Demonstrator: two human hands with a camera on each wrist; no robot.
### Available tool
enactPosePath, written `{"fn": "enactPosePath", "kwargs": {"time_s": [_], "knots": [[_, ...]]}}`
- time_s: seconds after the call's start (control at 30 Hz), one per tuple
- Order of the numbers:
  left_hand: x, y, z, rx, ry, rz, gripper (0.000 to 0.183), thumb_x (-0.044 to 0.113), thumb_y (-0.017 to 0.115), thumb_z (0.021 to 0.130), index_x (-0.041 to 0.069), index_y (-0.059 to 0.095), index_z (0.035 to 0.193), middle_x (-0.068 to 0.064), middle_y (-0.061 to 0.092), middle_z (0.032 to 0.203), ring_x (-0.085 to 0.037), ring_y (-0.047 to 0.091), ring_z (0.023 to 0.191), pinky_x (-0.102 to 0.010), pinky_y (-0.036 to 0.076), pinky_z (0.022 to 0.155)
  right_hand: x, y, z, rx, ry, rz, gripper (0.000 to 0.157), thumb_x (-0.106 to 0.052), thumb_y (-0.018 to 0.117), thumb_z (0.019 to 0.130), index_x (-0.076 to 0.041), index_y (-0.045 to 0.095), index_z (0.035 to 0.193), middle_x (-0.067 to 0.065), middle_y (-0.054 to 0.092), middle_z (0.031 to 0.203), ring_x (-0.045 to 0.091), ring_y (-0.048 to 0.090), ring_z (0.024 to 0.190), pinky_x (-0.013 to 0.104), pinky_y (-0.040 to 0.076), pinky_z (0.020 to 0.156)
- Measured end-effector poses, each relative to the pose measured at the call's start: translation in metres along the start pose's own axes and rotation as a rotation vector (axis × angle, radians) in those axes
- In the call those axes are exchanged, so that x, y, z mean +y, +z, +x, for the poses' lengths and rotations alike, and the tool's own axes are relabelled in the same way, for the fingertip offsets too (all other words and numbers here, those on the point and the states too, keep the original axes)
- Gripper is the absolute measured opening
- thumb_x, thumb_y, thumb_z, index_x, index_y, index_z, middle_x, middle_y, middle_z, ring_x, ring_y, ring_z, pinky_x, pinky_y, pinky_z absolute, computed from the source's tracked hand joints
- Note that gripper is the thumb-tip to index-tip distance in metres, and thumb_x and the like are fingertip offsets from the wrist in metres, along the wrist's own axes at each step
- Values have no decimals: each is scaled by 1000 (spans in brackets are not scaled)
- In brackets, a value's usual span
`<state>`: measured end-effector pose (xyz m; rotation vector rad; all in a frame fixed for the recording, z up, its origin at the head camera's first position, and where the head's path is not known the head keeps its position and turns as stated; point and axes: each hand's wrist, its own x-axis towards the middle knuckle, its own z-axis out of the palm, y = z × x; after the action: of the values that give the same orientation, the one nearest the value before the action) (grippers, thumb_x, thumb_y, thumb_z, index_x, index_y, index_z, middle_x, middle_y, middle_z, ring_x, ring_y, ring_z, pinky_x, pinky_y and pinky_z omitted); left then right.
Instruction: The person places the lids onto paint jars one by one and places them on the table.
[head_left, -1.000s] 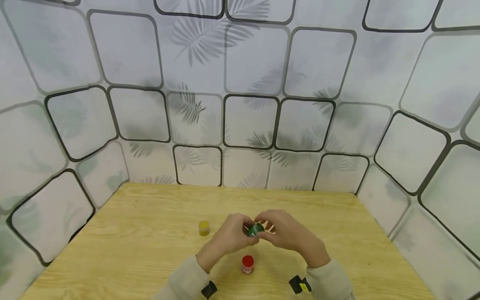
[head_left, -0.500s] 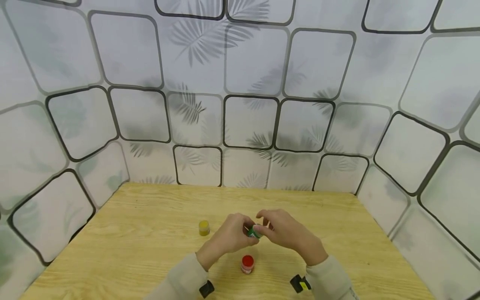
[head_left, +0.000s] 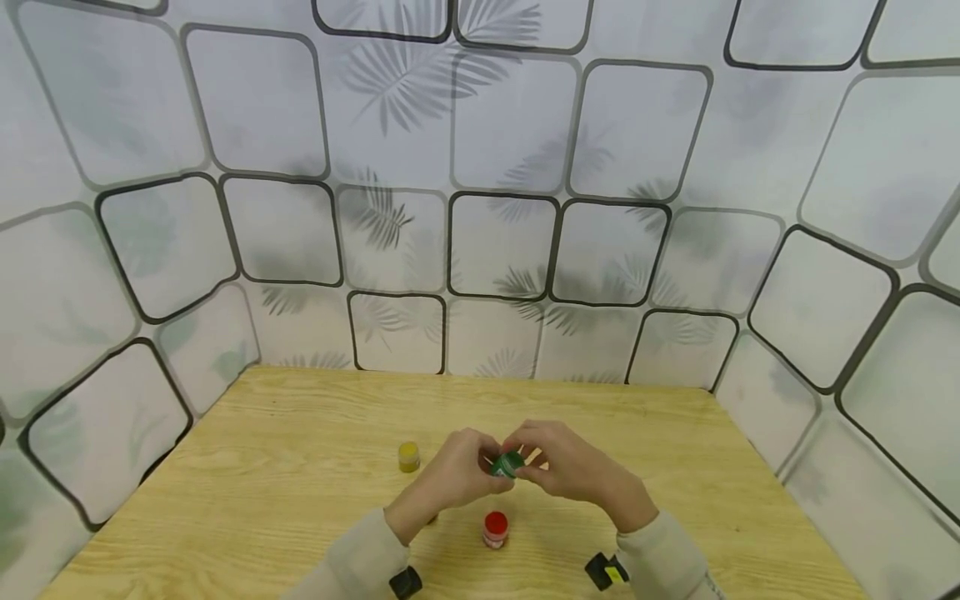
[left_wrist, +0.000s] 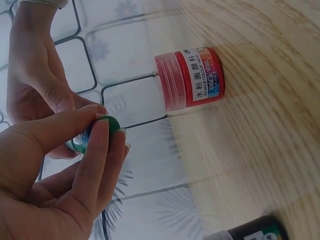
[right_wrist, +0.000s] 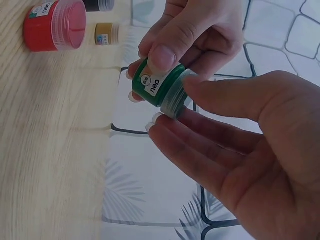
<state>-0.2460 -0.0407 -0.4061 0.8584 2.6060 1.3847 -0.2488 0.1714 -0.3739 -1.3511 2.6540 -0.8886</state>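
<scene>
Above the table, my left hand (head_left: 459, 468) grips a small green paint jar (right_wrist: 154, 89), its thumb across the label and its fingers behind. The jar is tilted, its clear ribbed lid (right_wrist: 174, 97) toward my right hand (head_left: 573, 467). The right thumb (right_wrist: 220, 95) lies on one side of that lid and the fingertips on the other, pinching it. In the left wrist view, left fingers (left_wrist: 90, 170) wrap the green base and hide much of the jar. A red gouache jar (head_left: 495, 529) stands on the table below both hands, its lid on.
A yellow jar (head_left: 408, 457) stands left of the hands on the wooden table (head_left: 315, 433). A black jar (left_wrist: 262, 231) shows at the lower edge of the left wrist view, mostly hidden by the left arm in the head view. Patterned sheeting (head_left: 502, 242) rises around the table.
My right fingers have shifted round the lid, lifting apart and then coming back to it. The left hand and jar have moved slightly left. The other jars stay put.
</scene>
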Motion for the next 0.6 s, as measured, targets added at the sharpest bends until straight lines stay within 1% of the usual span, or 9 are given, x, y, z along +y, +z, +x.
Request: {"fn": "enactPosePath", "kwargs": {"time_s": [0.17, 0.27, 0.4, 0.6], "knots": [[1, -1, -2, -28, -28, -5, 13, 8, 85, 82, 3, 79, 93, -8, 80, 90, -4, 70, 72, -19, 58, 65, 1, 1, 2, -25, 2, -20, 21, -8, 71, 97, -2, 71, 117, 9, 74, 106, 12, 72, 89, 18, 58, 75], [3, -2, -3, -36, -40, -9, 13, 8, 85, 82, 4, 80, 93, -8, 80, 91, -7, 71, 74, -19, 58, 66, 0, 2, 3, -27, 14, -27, 17, -11, 70, 98, -3, 73, 113, 7, 76, 101, 8, 71, 85, 18, 57, 73], [3, -2, -4, -44, -40, -21, 13, 6, 85, 82, 4, 80, 94, -8, 80, 93, -9, 73, 75, -20, 59, 67, 0, 3, 4, -27, 30, -21, 13, -15, 70, 99, -6, 74, 107, 3, 77, 92, 2, 68, 78, 17, 56, 70], [3, -2, -5, -41, -22, -22, 12, 5, 85, 82, 5, 80, 93, -8, 80, 92, -7, 72, 74, -18, 58, 66, 2, 6, 3, -21, 39, -25, 17, -21, 68, 101, -6, 74, 103, 1, 75, 82, -1, 62, 68, 16, 53, 64]]}}
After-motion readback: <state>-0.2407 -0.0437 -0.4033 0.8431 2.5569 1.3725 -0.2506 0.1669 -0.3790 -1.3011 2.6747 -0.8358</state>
